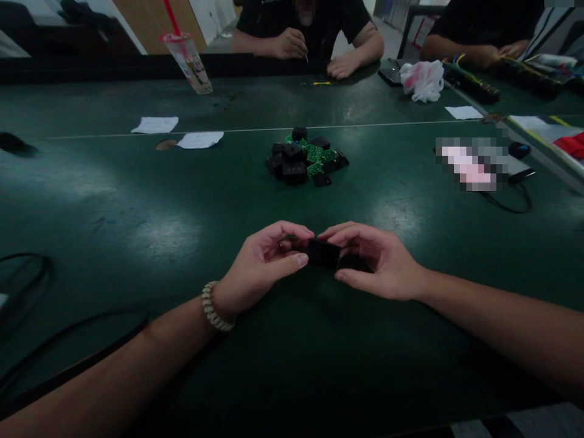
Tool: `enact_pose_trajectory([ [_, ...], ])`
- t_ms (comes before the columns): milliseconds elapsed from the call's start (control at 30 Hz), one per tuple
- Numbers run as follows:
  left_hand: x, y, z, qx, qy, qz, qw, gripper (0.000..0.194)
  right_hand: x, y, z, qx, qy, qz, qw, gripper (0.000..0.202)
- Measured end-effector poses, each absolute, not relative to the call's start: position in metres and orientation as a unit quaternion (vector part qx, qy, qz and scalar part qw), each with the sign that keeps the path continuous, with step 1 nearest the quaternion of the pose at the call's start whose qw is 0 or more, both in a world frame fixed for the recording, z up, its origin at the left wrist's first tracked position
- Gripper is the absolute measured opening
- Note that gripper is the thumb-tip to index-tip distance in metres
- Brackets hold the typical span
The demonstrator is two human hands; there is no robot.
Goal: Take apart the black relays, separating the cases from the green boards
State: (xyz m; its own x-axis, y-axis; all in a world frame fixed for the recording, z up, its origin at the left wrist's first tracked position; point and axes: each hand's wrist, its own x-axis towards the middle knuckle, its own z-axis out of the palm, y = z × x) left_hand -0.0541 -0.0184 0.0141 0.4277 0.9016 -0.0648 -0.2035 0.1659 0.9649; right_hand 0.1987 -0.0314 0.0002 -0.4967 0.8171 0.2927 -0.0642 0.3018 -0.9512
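A small black plastic box is held between my two hands just above the green table. My left hand, with a beaded bracelet at the wrist, grips the box's left end between thumb and fingers. At its right end, the fingers and thumb of my right hand curve around the box and appear to touch its edge. Beyond my hands lies a pile of black plastic boxes mixed with green circuit boards.
Two paper slips lie left of the pile. A tilted drink cup with a red straw stands farther back. Right are a crumpled plastic bag and a cable. A co-worker's hands are across the table; another person sits at right.
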Motion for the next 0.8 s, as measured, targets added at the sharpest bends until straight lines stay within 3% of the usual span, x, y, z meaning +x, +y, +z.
enact_pose_trajectory([
  [433, -0.0512, -0.0188, 0.0158, 0.493, 0.378, 0.406, 0.67, 0.022, 0.1965, -0.0344, 0.004, -0.28, -0.67, 0.551, 0.412, 0.033],
  [800, -0.0525, -0.0184, 0.0138, 0.509, 0.395, 0.391, 0.658, 0.015, 0.1969, -0.032, 0.001, -0.285, -0.651, 0.567, 0.416, 0.046],
])
